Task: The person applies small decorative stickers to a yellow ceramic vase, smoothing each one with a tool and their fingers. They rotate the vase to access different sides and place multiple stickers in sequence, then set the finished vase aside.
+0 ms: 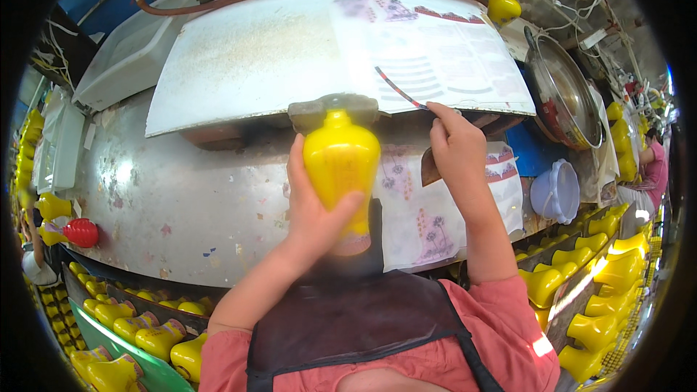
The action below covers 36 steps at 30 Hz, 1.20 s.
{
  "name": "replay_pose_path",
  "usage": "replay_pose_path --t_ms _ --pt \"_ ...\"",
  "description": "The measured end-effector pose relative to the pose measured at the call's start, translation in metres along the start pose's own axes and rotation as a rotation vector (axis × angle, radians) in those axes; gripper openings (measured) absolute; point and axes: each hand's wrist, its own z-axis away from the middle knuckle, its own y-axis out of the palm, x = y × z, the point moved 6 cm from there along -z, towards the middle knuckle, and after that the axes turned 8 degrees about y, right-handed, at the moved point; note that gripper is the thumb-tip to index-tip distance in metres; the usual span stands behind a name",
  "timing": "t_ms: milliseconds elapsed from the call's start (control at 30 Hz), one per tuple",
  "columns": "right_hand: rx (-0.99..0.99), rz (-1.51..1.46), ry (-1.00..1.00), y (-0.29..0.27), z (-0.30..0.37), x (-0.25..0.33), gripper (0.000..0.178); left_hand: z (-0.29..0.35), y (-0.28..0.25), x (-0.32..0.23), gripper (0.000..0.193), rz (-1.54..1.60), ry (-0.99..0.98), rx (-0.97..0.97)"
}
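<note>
A glossy yellow vase (341, 156) is gripped by my left hand (316, 207), fingers round its left side and thumb across its front. Its narrow neck points away from me, and a faint pattern marks its lower end. Beyond the neck, a grey padded rest (301, 114) stands at the edge of a white board. Over that board, my right hand (457, 138) pinches the lower end of a thin, curved dark strip with red bits (396, 88). Beside the right wrist shows a brown wedge-shaped piece (430, 168); whether that hand also holds it, I cannot tell.
Printed decal sheets (428, 236) lie on the metal table (174, 225), more on the white board (239, 51). At right are a metal basin (570, 91) and pale bucket (556, 190). A red ribbed object (81, 233) sits left. Racks of yellow vases (595, 283) flank me; someone (655, 170) sits far right.
</note>
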Motion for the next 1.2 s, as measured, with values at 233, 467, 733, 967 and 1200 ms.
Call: replay_pose_path --t_ms 233,467,733,967,1200 --pt "0.372 -1.031 0.692 0.066 0.011 -0.039 0.044 -0.001 -0.001 -0.003 0.11 0.051 -0.025 -0.055" --pt "0.246 -1.163 0.797 0.081 -0.005 -0.043 0.04 -0.002 -0.002 -0.002 0.107 0.024 0.034 0.002" --pt "0.104 -0.961 0.511 0.004 -0.005 -0.004 0.016 -0.016 -0.018 -0.025 0.108 -0.235 0.217 -0.088" --pt "0.765 -0.693 0.146 -0.035 -0.01 0.114 0.012 -0.049 -0.033 -0.092 0.035 -0.165 0.527 -0.01" --pt "0.752 -0.766 0.059 -0.032 -0.016 0.137 0.015 -0.068 -0.04 -0.086 0.025 0.261 0.081 0.241"
